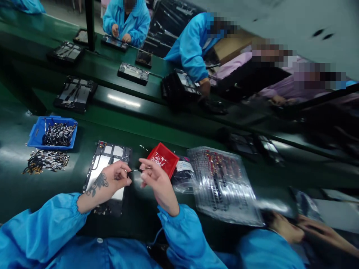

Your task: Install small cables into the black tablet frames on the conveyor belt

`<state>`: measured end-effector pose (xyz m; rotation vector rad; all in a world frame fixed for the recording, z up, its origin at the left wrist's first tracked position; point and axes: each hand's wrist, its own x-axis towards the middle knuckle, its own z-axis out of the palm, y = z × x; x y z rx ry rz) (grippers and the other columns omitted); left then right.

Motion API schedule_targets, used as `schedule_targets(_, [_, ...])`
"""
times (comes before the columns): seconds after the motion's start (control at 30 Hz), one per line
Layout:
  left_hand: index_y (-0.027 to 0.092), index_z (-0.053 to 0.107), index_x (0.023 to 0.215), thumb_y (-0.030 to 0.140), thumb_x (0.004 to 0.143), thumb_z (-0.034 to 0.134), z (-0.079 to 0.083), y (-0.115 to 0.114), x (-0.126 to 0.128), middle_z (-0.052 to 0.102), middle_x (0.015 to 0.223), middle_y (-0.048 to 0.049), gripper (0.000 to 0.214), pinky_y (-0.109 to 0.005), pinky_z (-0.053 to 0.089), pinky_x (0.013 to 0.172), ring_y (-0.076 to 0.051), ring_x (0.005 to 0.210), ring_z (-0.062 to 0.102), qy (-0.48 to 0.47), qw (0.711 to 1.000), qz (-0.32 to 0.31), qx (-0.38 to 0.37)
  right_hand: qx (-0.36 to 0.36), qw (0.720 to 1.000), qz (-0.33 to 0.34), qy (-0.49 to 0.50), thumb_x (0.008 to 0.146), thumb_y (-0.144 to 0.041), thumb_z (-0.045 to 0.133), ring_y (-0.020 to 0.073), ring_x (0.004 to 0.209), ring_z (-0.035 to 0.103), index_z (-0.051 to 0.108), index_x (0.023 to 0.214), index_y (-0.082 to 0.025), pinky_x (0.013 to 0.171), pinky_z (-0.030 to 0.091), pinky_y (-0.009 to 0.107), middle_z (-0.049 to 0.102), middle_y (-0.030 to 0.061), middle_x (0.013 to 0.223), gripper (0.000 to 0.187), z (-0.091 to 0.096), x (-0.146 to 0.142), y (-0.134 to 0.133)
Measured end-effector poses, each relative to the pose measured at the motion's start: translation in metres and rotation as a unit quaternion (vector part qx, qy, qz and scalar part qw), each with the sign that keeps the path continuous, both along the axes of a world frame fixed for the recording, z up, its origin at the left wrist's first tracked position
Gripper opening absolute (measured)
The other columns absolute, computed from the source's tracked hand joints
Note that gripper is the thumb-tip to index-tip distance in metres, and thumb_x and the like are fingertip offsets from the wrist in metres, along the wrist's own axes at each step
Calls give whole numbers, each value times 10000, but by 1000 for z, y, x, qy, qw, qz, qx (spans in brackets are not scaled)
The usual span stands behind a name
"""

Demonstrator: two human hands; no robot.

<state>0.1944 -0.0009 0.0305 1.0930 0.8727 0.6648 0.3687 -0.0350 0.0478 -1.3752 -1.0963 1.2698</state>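
Note:
A short thin black cable [135,170] with a pale section is stretched between my two hands. My left hand [112,181], closed in a pinch, grips one end above a device chassis [97,166] with silver plates. The other end sits between the thumb and finger of my right hand [157,180]. That hand is just in front of a red bin [172,160] of small white pieces. My left wrist and palm hide part of the chassis.
At left, a blue bin [33,137] holds many short cables, and a loose cable pile [47,161] lies before it. Right of the red bin are clear plastic trays [224,183]. More chassis [74,94] lie across the line, where co-workers sit; a co-worker's hand [286,228] is at lower right.

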Motion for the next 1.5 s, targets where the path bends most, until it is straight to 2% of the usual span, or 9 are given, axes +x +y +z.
schedule_targets(0.13, [183, 590, 941, 243, 690, 714, 1, 7, 20, 627, 667, 31, 286, -268, 472, 677, -133, 659, 608, 9, 999, -44, 9, 29, 993, -112, 16, 722, -413, 721, 90, 559, 520, 654, 757, -185, 476, 481, 220, 585, 1, 765, 240, 7, 19, 9])
schedule_targets(0.3, [192, 638, 1115, 342, 597, 804, 7, 19, 47, 653, 1201, -120, 564, -418, 451, 970, -275, 1116, 600, 41, 991, -126, 8, 6, 997, -73, -30, 737, -402, 720, 89, 546, 523, 660, 713, -168, 537, 446, 227, 603, -16, 656, 243, 19, 48, 14])
schedule_targets(0.57, [140, 718, 788, 348, 712, 694, 14, 33, 82, 761, 817, -77, 223, -368, 523, 843, -221, 823, 702, 47, 992, -119, 22, 39, 991, -60, -109, 780, -409, 668, 109, 547, 556, 657, 816, -165, 522, 461, 231, 615, -9, 663, 247, 17, 73, 14])
schedule_targets(0.7, [149, 721, 787, 298, 648, 737, 20, 36, 91, 764, 776, -50, 205, -346, 529, 832, -205, 794, 705, 24, 997, -70, -11, 220, 907, -145, -328, 866, -302, 608, 133, 710, 604, 646, 949, -175, 646, 505, 263, 651, 47, 868, 156, 22, 78, 4])
schedule_targets(0.8, [146, 728, 784, 284, 652, 724, 26, 38, 97, 762, 775, -52, 191, -337, 532, 802, -203, 770, 699, 27, 999, -43, 8, 331, 790, -53, -514, 933, -192, 504, 155, 813, 616, 668, 942, -173, 725, 495, 279, 675, 68, 888, 165, 24, 81, -4])
schedule_targets(0.9, [152, 736, 795, 276, 671, 694, 26, 39, 104, 760, 782, -54, 180, -328, 535, 761, -207, 758, 694, 55, 997, -36, 46, 349, 702, 22, -621, 952, -158, 450, 164, 774, 595, 667, 994, -147, 674, 475, 290, 679, 88, 897, 221, 21, 85, -5])
schedule_targets(1.13, [220, 751, 844, 203, 794, 531, 27, 38, 112, 762, 863, -37, 226, -292, 506, 730, -199, 785, 682, 215, 930, -88, 283, 345, 602, 125, -709, 924, -118, 454, 167, 679, 523, 652, 801, -114, 572, 386, 289, 613, 75, 736, 233, 25, 97, 9])
schedule_targets(1.27, [201, 750, 874, 165, 821, 478, 30, 36, 113, 757, 916, -72, 279, -306, 490, 766, -223, 827, 677, 274, 887, -117, 353, 358, 577, 177, -712, 916, -124, 458, 170, 660, 506, 649, 783, -114, 534, 352, 288, 597, 75, 708, 233, 24, 100, 13])
schedule_targets(1.5, [209, 747, 877, 144, 802, 486, 26, 36, 112, 760, 931, -59, 279, -294, 480, 782, -210, 841, 673, 287, 879, -143, 354, 372, 629, 144, -668, 902, -162, 488, 165, 670, 520, 629, 756, -111, 581, 364, 284, 594, 67, 689, 209, 8, 100, 16])
